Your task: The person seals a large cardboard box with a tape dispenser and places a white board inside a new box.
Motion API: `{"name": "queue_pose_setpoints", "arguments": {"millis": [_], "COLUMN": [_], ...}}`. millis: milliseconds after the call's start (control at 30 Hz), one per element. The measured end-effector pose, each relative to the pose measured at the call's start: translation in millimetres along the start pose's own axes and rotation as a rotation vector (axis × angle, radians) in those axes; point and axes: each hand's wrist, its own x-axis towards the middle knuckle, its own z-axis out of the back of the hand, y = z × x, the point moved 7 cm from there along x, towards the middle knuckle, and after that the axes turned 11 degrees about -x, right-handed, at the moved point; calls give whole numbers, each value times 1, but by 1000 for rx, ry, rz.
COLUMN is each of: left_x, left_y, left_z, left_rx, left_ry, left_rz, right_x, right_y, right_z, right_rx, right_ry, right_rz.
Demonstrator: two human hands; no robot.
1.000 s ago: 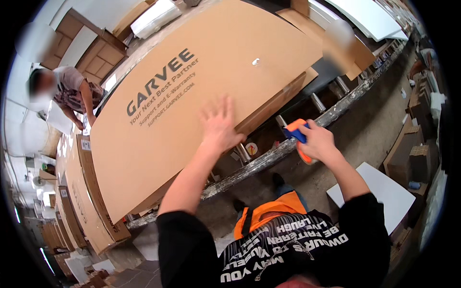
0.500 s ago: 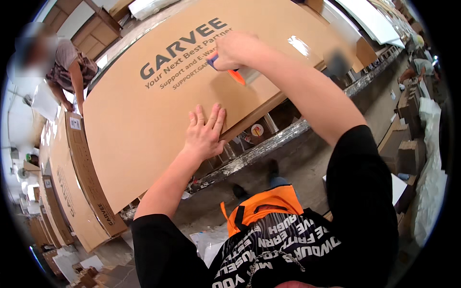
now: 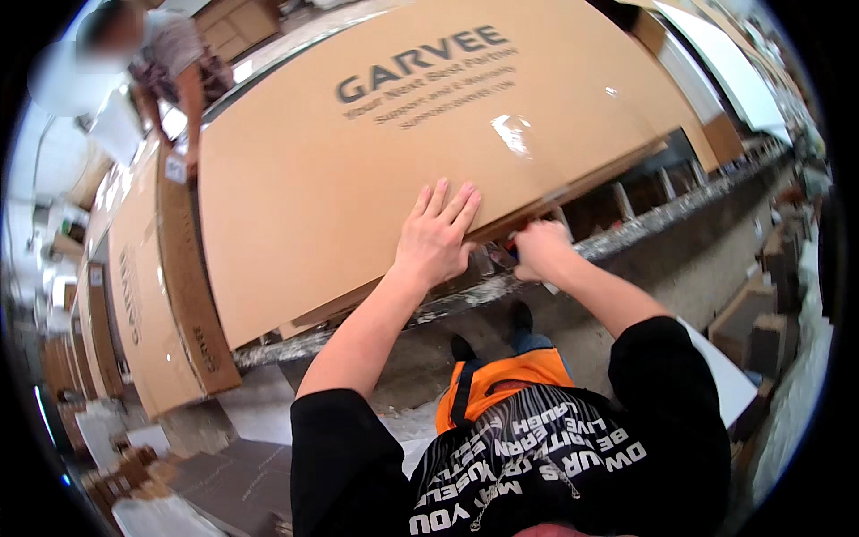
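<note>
A large flat brown cardboard box [image 3: 286, 206] with dark print lies in front of me. Fingers spread, my left hand [image 3: 436, 234] presses flat on its top near the front edge. My right hand [image 3: 540, 251] is closed just below that edge, beside the box's near side. It grips a blue-and-orange hand tool [image 3: 513, 251], of which only a sliver shows between the fingers; its exact kind is hidden. A shiny strip of clear tape [image 3: 512, 136] is on the box top, beyond my right hand.
The box rests on a roller conveyor with a worn metal rail [image 3: 626, 234]. More long cartons [image 3: 148, 286] stand at the left, where another person [image 3: 183, 67] reaches toward them. White panels [image 3: 725, 63] lie at the far right; cardboard pieces [image 3: 747, 313] are on the floor.
My right hand has come from above the printed top down to the box's near edge, still holding the tool. My left hand stays flat on the box. The view has shifted.
</note>
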Motion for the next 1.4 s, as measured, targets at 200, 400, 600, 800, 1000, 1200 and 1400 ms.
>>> {"name": "queue_pose_setpoints", "arguments": {"millis": [200, 400, 600, 800, 1000, 1200, 1400], "left_x": [-161, -161, -165, -160, -166, -190, -149], "left_y": [90, 98, 107, 95, 98, 145, 30], "left_z": [40, 27, 31, 30, 31, 31, 14], "left_rx": [112, -12, -288, -18, 131, -607, -1988], "left_ry": [17, -89, -254, -83, -8, -340, -517], "left_rz": [323, 299, 424, 300, 275, 461, 443], "right_x": [-75, -30, 39, -45, 17, -80, -135], "right_y": [34, 140, 194, 210, 287, 181, 112], "right_z": [72, 248, 214, 76, 39, 78, 119], "right_rx": [244, 265, 232, 174, -163, 129, 129], "right_ry": [-227, -704, -364, -167, -209, -805, -1153], "right_rz": [18, 193, 214, 148, 304, 475, 698]}}
